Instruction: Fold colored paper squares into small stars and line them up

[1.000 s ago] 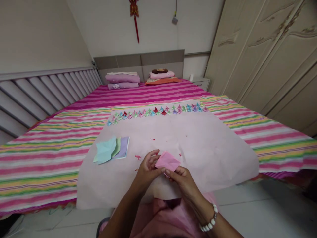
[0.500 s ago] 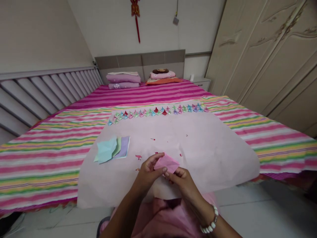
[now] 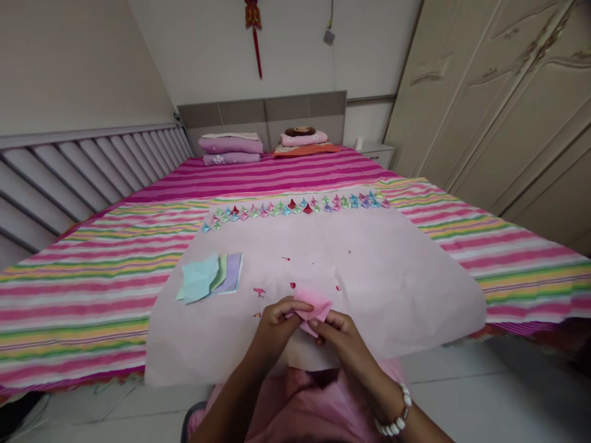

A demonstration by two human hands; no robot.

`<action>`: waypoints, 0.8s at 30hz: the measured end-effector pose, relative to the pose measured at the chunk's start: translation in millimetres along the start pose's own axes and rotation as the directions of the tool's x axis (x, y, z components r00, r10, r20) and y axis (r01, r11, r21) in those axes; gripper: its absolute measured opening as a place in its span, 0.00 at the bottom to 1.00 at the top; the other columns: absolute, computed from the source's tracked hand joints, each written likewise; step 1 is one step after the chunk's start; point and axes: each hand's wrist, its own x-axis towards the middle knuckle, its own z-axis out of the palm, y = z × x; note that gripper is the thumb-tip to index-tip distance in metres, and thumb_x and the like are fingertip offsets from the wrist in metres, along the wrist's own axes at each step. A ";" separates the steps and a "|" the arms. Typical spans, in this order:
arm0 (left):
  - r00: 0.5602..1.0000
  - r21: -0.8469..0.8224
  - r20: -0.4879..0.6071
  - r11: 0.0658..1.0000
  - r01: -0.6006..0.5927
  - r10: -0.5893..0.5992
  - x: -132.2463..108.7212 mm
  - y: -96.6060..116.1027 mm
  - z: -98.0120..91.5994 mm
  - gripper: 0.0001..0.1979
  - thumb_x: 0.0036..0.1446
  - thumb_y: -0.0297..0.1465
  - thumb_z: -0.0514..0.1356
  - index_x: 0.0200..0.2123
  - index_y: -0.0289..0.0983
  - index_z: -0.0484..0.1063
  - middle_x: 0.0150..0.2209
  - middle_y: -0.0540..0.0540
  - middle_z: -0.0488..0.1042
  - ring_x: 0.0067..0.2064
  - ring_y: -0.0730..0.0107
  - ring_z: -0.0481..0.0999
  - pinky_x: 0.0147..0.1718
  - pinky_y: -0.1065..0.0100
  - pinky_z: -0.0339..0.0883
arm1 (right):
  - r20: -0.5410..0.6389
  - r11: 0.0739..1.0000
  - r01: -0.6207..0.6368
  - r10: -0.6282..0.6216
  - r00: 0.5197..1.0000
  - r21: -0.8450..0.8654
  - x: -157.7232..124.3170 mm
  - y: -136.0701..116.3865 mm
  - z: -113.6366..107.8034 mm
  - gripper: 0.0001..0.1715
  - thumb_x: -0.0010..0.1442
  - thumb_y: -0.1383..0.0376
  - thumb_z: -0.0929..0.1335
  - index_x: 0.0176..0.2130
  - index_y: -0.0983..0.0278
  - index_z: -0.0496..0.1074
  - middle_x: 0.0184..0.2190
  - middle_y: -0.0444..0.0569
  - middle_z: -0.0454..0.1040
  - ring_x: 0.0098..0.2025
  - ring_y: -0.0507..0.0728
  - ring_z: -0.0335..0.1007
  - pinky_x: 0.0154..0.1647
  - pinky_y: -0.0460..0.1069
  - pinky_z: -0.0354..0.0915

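Left hand (image 3: pixel 276 321) and right hand (image 3: pixel 342 330) partly cover a pink paper (image 3: pixel 314 296); a red ornament (image 3: pixel 253 17) and wardrobe (image 3: pixel 489 104) are cropped above; a speck (image 3: pixel 349 251) is too small to identify.

Over the near half of the broad sheet (image 3: pixel 392 277), a dull, paper-like layer with faint wrinkles, the pink paper (image 3: pixel 305 294) looks thin, matt and creased. By the sheet's left edge the loose squares (image 3: pixel 201 275) are matt paper; along its far edge the folded pieces (image 3: pixel 292 204) are paper too. Beneath lies striped cloth (image 3: pixel 498 258), matt and softly rumpled. The wardrobe (image 3: pixel 443 104) looks like painted, carved wood; the floor tiles (image 3: pixel 462 397) look smooth.
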 end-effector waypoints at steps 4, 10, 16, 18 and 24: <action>0.996 0.096 0.080 0.994 -0.049 0.041 -3.9 1.5 -2.6 0.12 0.49 0.24 0.56 0.33 0.38 0.79 0.31 0.47 0.71 0.35 0.66 0.70 0.35 0.68 0.62 | 0.035 0.999 0.003 -0.004 0.999 0.043 1.0 -0.9 -2.3 0.07 0.48 0.64 0.68 0.22 0.66 0.73 0.17 0.42 0.66 0.21 0.50 0.57 0.25 0.45 0.52; 0.986 0.141 0.152 0.987 -0.083 0.062 -11.9 11.5 -6.6 0.18 0.46 0.21 0.54 0.39 0.37 0.77 0.37 0.45 0.69 0.37 0.66 0.70 0.33 0.70 0.62 | 0.118 0.983 0.023 -0.045 0.992 0.182 -1.4 -3.6 -4.6 0.10 0.50 0.64 0.66 0.22 0.66 0.72 0.18 0.45 0.69 0.24 0.52 0.61 0.28 0.47 0.56; 0.980 0.211 0.164 0.967 -0.143 0.109 -13.7 16.4 -6.6 0.13 0.51 0.26 0.57 0.39 0.40 0.77 0.37 0.45 0.70 0.42 0.63 0.71 0.41 0.65 0.65 | 0.116 0.980 -0.055 0.033 0.993 0.191 -3.1 -5.1 -2.7 0.15 0.52 0.57 0.71 0.23 0.66 0.73 0.19 0.44 0.68 0.22 0.50 0.59 0.26 0.46 0.54; 0.991 0.149 0.049 0.981 -0.127 0.121 -11.4 9.8 -4.0 0.09 0.52 0.30 0.60 0.36 0.38 0.77 0.38 0.44 0.71 0.42 0.62 0.71 0.42 0.64 0.65 | 0.090 0.982 -0.071 0.056 0.994 0.173 -2.2 -4.1 -1.8 0.15 0.49 0.57 0.73 0.26 0.67 0.74 0.19 0.43 0.68 0.22 0.49 0.58 0.26 0.45 0.54; 0.956 -0.195 -0.276 0.980 0.046 -0.100 -5.7 -5.5 9.3 0.33 0.40 0.32 0.69 0.52 0.39 0.67 0.45 0.43 0.72 0.39 0.65 0.75 0.38 0.66 0.68 | -0.025 0.994 -0.013 0.016 1.000 0.112 -1.2 -4.4 4.3 0.17 0.48 0.54 0.73 0.23 0.66 0.73 0.17 0.41 0.67 0.21 0.49 0.57 0.25 0.45 0.53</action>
